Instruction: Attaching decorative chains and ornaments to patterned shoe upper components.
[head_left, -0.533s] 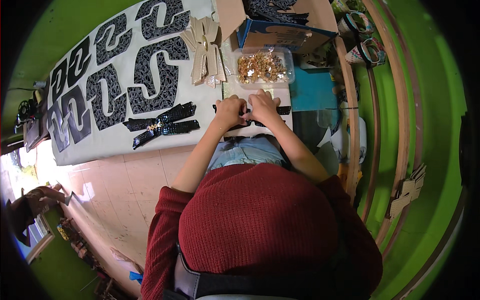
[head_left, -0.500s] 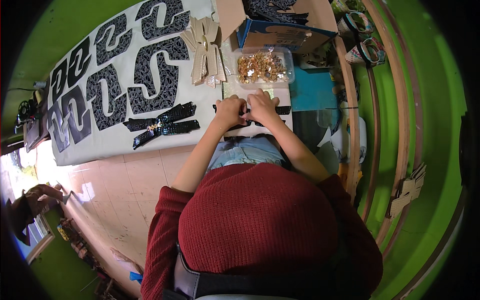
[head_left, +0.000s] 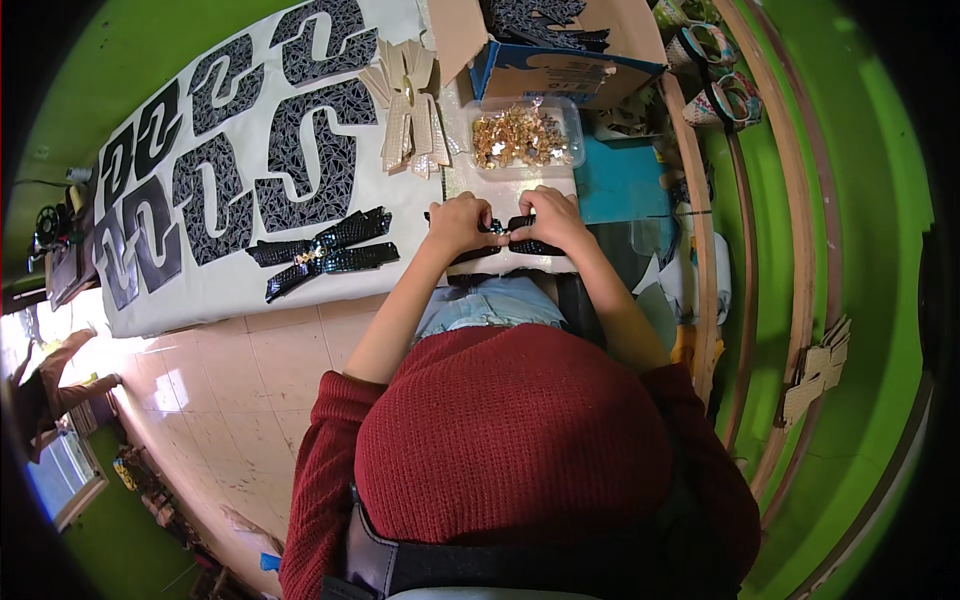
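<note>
At the table edge in front of me lies a glossy black bow (head_left: 533, 248) with a textured, scale-like surface. My left hand (head_left: 463, 222) is closed on the left side of its middle, thumb and fingertips pinching in. From the other side my right hand (head_left: 552, 217) pinches the same middle, its thumb almost meeting the left one. A small ornament shows faintly between the fingertips; most of it is hidden. To the left, another black bow (head_left: 325, 253) with a gold ornament lies on the cloth. Just beyond my hands stands a clear plastic box (head_left: 577, 150) of gold and white ornaments.
Large S-shaped black patterned pieces (head_left: 215, 195) cover the pale cloth at left. A beige bow (head_left: 408, 120) lies beside the ornament box. Behind it stands an open cardboard box (head_left: 570, 78) holding black pieces. Wooden rails (head_left: 693, 230) run along the right, near a green wall.
My right hand has shifted slightly right and turned, uncovering more of the bow's right side. The thumbs have come closer together at its middle. My left hand stays nearly in place.
</note>
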